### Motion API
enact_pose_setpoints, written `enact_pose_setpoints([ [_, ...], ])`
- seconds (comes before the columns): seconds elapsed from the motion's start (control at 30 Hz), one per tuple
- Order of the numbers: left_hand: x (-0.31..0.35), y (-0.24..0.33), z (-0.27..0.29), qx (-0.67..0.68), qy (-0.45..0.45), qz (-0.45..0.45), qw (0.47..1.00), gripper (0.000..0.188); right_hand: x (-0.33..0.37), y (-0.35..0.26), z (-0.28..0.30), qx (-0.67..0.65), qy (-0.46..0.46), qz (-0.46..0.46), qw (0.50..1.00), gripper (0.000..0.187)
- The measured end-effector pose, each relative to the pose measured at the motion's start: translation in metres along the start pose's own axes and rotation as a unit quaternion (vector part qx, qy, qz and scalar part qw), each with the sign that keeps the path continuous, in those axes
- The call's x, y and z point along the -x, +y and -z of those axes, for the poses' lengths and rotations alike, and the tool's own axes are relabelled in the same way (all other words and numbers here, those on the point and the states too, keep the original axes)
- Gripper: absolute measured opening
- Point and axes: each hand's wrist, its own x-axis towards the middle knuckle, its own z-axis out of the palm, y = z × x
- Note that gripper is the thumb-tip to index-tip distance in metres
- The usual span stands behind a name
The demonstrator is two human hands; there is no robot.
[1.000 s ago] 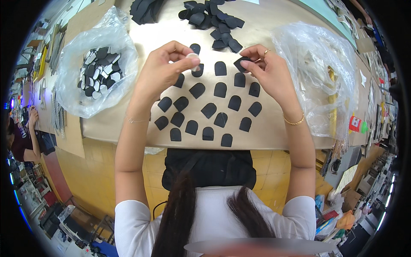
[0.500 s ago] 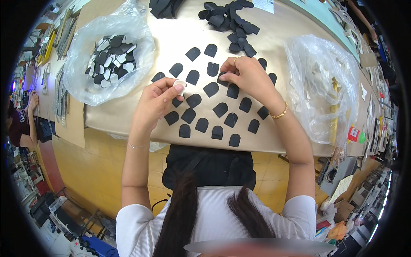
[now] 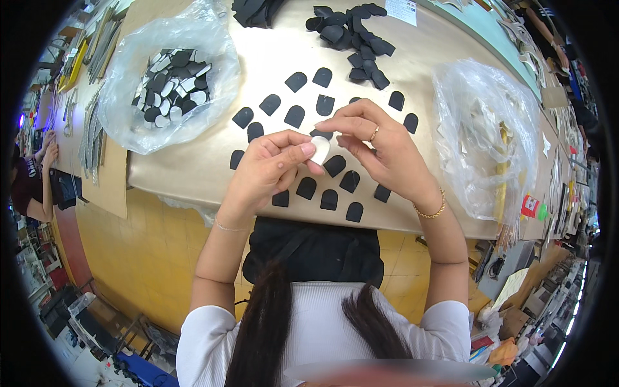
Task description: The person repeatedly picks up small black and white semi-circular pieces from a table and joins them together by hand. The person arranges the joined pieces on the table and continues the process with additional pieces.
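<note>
Between the thumb and fingers of my left hand (image 3: 274, 164) is a small white arch-shaped piece (image 3: 320, 150), held just above the table. Close to its right edge hovers my right hand (image 3: 383, 151), thumb and index finger apart, with nothing visible between them. Black arch-shaped pieces lie spread singly around both hands, such as one left of centre (image 3: 294, 116) and one nearer the front edge (image 3: 349, 181). Another black piece (image 3: 321, 134) shows partly beneath my right index fingertip. My hands hide some of the others.
A clear plastic bag (image 3: 222, 97) of black and white pieces stands open at the left. Heaped black pieces (image 3: 335, 33) and dark material (image 3: 255, 11) lie at the far side. Another clear bag (image 3: 461, 148) is on the right. The table's front edge (image 3: 400, 226) curves before me.
My left hand has moved right with the white piece, toward the middle. My right hand has left the black piece it was touching and come nearer the white one, its fingers now apart.
</note>
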Motion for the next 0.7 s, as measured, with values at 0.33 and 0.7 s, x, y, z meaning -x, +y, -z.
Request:
enact_pose_setpoints([
  [0.33,0.030,-0.026,-0.020,-0.203,0.081,-0.098,0.971,0.018,0.032,-0.013,-0.005,-0.182,0.020,-0.248,0.951,0.013],
  [0.7,0.083,-0.122,-0.036,-0.658,0.006,-0.330,0.677,0.036,0.094,0.002,-0.001,0.061,-0.130,-0.198,0.970,0.010],
])
